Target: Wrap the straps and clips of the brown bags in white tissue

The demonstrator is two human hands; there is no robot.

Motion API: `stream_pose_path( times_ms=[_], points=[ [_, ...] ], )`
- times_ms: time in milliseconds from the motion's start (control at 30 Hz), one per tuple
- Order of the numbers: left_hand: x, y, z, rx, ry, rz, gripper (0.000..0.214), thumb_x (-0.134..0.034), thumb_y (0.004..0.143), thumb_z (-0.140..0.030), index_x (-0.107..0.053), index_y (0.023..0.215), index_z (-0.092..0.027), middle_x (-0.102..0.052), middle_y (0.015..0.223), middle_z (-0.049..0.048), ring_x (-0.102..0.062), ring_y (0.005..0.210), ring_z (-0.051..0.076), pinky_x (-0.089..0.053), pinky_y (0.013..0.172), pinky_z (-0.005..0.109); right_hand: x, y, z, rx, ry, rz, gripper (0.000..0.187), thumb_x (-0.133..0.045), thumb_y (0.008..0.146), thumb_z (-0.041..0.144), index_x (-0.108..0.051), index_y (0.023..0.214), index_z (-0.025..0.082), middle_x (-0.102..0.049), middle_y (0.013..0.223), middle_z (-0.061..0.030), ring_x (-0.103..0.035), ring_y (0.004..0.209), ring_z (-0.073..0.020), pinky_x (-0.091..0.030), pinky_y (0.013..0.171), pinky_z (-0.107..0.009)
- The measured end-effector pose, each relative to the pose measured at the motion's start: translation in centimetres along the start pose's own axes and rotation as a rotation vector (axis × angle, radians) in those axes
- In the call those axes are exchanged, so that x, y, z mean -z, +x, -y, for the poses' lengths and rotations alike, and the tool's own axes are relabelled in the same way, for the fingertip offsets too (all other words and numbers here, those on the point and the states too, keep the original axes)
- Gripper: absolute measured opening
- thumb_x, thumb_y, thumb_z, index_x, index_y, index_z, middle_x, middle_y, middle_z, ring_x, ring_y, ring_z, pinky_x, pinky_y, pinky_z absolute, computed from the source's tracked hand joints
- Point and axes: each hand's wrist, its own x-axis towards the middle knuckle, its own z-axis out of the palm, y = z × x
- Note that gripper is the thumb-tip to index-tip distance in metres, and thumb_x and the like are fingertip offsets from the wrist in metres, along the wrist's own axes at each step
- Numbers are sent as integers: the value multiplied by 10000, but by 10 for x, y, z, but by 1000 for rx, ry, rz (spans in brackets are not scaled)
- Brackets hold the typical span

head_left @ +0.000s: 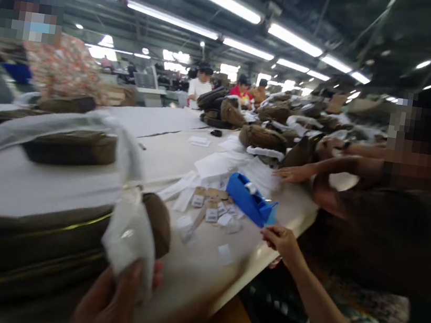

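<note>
My left hand (113, 301) is at the bottom edge, fingers closed on a bunched clear plastic bag (128, 235) that stretches up and left over a dark olive zipped bag (29, 248). The bag's rounded end (157, 223) pokes out beside the plastic. My right hand (280, 239) reaches out to the table edge, fingers curled together just below the cutter end of a blue tape dispenser (248, 197). What it pinches is too small to make out. Small paper tags and labels (211, 211) lie scattered between my hands.
A person in a dark top at the right leans over the table (168, 160), one hand (295, 173) flat on white sheets (219, 164). Piled olive bags (262, 136) fill the far right. Another olive bag (70, 147) lies at left. More people stand behind.
</note>
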Motion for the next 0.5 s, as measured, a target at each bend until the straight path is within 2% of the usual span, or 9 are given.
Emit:
stream_pose_path(
  times_ms=[33, 67, 167, 267, 367, 433, 500],
  points=[
    [1, -3, -3, -30, 42, 49, 305, -676, 654, -395, -634, 811, -137, -670, 693, 50, -601, 569, 182, -465, 508, 238, -17, -13, 11, -6, 33, 108, 272, -639, 647, 408, -627, 664, 136, -561, 549, -15, -444, 439, -88, -322, 402, -207],
    [2, -6, -4, -83, 52, 64, 291, -638, 689, -409, -621, 783, -134, -660, 677, 47, -583, 546, 167, -451, 495, 233, -34, -26, 24, 3, 57, 233, 259, -640, 666, 397, -629, 678, 139, -558, 554, -12, -442, 443, -83, -308, 397, -198],
    [5, -5, -1, -122, 80, 132, 283, -542, 774, -407, -570, 811, -128, -645, 703, 59, -574, 542, 154, -434, 488, 232, -82, -60, 71, 68, 170, 575, 201, -620, 721, 356, -642, 714, 156, -561, 582, -10, -452, 466, -76, -320, 411, -186],
    [7, -6, -1, -153, 75, 152, 258, -480, 818, -384, -540, 830, -133, -624, 712, 49, -565, 558, 139, -425, 510, 226, -116, -87, 116, 237, 241, 792, 142, -599, 749, 307, -642, 709, 178, -558, 602, -2, -465, 498, -81, -353, 440, -186],
    [9, -10, -5, -258, 135, 135, 198, -496, 815, -333, -542, 784, -142, -566, 657, 4, -514, 586, 113, -391, 546, 203, -141, -101, 145, 457, 175, 799, 129, -569, 774, 275, -637, 706, 189, -556, 607, 8, -473, 526, -87, -373, 482, -192],
    [12, -13, -7, -331, 182, 136, 171, -516, 805, -309, -545, 772, -144, -535, 661, -7, -480, 624, 110, -375, 576, 198, -153, -104, 154, 566, 81, 740, 145, -553, 786, 267, -632, 693, 190, -569, 619, 10, -492, 556, -94, -385, 525, -200],
    [14, -14, -8, -358, 198, 165, 174, -503, 813, -313, -549, 798, -145, -535, 696, -1, -467, 650, 114, -373, 597, 201, -161, -102, 157, 616, -23, 674, 161, -545, 791, 268, -623, 672, 192, -584, 630, 10, -517, 588, -104, -387, 555, -206]
  ],
)
